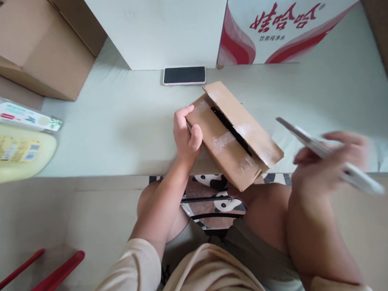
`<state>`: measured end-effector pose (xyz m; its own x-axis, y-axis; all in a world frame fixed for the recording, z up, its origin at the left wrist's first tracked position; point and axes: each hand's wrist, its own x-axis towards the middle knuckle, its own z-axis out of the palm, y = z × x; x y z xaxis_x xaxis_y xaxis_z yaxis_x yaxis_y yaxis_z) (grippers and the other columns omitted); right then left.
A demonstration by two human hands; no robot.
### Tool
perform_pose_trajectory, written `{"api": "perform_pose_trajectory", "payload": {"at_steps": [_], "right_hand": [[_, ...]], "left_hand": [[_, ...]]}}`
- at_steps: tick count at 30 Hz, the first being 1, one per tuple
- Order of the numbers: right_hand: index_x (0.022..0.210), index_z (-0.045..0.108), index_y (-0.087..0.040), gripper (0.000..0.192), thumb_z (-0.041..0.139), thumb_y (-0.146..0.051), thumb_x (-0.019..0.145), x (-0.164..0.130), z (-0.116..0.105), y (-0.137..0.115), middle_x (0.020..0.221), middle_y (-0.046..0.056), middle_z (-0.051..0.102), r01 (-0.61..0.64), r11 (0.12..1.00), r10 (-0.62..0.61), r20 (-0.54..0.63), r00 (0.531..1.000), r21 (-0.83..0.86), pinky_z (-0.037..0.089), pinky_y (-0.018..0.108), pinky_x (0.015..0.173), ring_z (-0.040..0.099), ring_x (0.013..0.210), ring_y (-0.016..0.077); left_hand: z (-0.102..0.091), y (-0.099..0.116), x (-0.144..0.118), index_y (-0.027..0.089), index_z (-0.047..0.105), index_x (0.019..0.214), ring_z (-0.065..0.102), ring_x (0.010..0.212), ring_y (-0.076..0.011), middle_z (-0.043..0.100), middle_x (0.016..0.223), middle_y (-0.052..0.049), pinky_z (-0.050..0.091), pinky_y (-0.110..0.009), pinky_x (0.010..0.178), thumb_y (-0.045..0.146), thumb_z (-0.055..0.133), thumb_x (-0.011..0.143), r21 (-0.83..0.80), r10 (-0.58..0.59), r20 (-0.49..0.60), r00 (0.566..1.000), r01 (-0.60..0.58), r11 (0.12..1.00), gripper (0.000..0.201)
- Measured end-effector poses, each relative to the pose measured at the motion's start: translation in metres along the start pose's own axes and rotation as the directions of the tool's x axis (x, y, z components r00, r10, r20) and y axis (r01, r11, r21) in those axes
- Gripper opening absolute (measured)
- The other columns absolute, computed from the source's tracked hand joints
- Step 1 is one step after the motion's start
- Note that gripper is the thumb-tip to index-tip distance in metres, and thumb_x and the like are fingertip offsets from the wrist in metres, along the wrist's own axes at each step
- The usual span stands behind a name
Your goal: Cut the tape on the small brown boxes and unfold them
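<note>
A small brown cardboard box [235,134] with strips of clear tape lies on the pale green table [118,126], its top seam split open along a dark gap. My left hand [187,134] presses on the box's left end, fingers curled over the edge. My right hand [327,160] is raised to the right of the box and holds a white-handled utility knife [324,150], blurred by motion, blade end pointing left toward the box.
A phone [184,75] lies face up behind the box, against a white carton [160,29]. A red-and-white printed carton [280,29] stands at the back right. Brown boxes [35,46] sit at the far left, a yellow packet [15,152] at the left edge.
</note>
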<state>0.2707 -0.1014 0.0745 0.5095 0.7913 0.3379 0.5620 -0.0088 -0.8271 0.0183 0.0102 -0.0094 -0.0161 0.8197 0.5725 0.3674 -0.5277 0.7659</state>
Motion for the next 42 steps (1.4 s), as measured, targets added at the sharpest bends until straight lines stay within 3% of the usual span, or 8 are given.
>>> {"api": "perform_pose_trajectory", "payload": {"at_steps": [3,9,16,21,26,32,37,42], "right_hand": [[0.101,0.065,-0.024,0.025,0.063,-0.041,0.084,0.007,0.013,0.005,0.070,0.000,0.064,-0.041,0.996,0.046,0.058,0.997,-0.084,0.048,0.032,0.056,0.059,0.059,0.0163],[0.146,0.058,-0.026,0.072,0.069,-0.038,0.075,0.010,0.025,0.031,0.129,0.014,0.074,0.002,0.975,0.082,0.365,0.927,-0.224,0.061,0.048,0.083,0.072,0.108,0.0338],[0.149,0.058,-0.025,0.071,0.062,-0.035,0.079,0.017,0.041,0.055,0.142,0.016,0.068,0.169,0.926,0.035,0.523,0.852,-0.338,0.054,0.064,0.107,0.064,0.133,0.0424],[0.157,0.050,-0.017,0.082,0.063,-0.042,0.080,0.014,0.056,0.057,0.141,0.023,0.067,0.133,0.882,0.128,0.501,0.856,-0.452,0.049,0.072,0.107,0.060,0.135,0.0487],[0.126,0.072,-0.022,0.049,0.044,-0.049,0.095,0.006,0.053,0.036,0.136,0.014,0.072,0.014,0.980,0.078,0.441,0.894,-0.201,0.040,0.065,0.122,0.058,0.141,0.0388],[0.145,0.061,-0.021,0.067,0.049,-0.066,0.097,-0.004,0.045,0.014,0.143,0.013,0.069,-0.087,0.995,0.034,0.684,0.729,0.043,0.054,0.056,0.111,0.066,0.130,0.0358],[0.165,0.035,-0.032,0.073,0.048,-0.059,0.098,-0.004,0.051,0.025,0.140,0.011,0.067,-0.090,0.996,0.054,0.623,0.781,0.026,0.058,0.057,0.105,0.066,0.127,0.0339],[0.163,0.030,-0.033,0.075,0.053,-0.051,0.095,-0.007,0.055,0.028,0.141,0.013,0.054,-0.084,0.996,0.093,0.307,0.947,-0.042,0.061,0.047,0.095,0.066,0.112,0.0268]], "left_hand": [[-0.003,0.002,0.000,0.022,0.048,0.139,0.064,0.122,-0.0287,0.064,0.129,-0.013,0.051,-0.045,0.106,0.077,0.030,0.099,0.004,-0.029,-0.001,1.000,0.029,1.000,0.070],[-0.011,0.004,0.003,0.023,0.049,0.134,0.065,0.116,-0.0269,0.064,0.125,-0.012,0.051,-0.042,0.098,0.077,0.035,0.098,-0.077,-0.109,-0.027,0.994,0.107,0.991,0.067],[-0.037,0.001,0.003,0.027,0.051,0.125,0.063,0.102,-0.0237,0.064,0.117,-0.007,0.050,-0.041,0.088,0.081,0.044,0.094,-0.157,-0.179,-0.038,0.983,0.171,0.973,0.063],[-0.054,-0.002,-0.004,0.031,0.054,0.119,0.057,0.092,-0.0204,0.057,0.101,-0.003,0.047,-0.037,0.081,0.076,0.049,0.095,-0.221,-0.279,-0.075,0.957,0.257,0.941,0.052],[-0.053,-0.001,-0.007,0.030,0.060,0.115,0.061,0.097,-0.0217,0.062,0.110,-0.005,0.051,-0.037,0.082,0.054,0.055,0.099,-0.188,-0.378,-0.012,0.926,0.369,0.910,0.029],[-0.048,0.001,-0.004,0.026,0.067,0.114,0.064,0.096,-0.0225,0.067,0.108,-0.007,0.054,-0.039,0.085,0.047,0.063,0.094,-0.106,-0.426,0.123,0.897,0.438,0.893,0.029],[-0.048,0.002,0.000,0.027,0.066,0.111,0.070,0.096,-0.0218,0.073,0.107,-0.006,0.057,-0.036,0.080,0.058,0.063,0.093,-0.364,-0.487,0.202,0.849,0.527,0.768,0.036],[-0.043,-0.006,-0.003,0.026,0.065,0.119,0.070,0.124,-0.0295,0.073,0.130,-0.011,0.059,-0.045,0.099,0.078,0.065,0.081,-0.501,-0.362,0.378,0.852,0.517,0.694,0.064]]}}
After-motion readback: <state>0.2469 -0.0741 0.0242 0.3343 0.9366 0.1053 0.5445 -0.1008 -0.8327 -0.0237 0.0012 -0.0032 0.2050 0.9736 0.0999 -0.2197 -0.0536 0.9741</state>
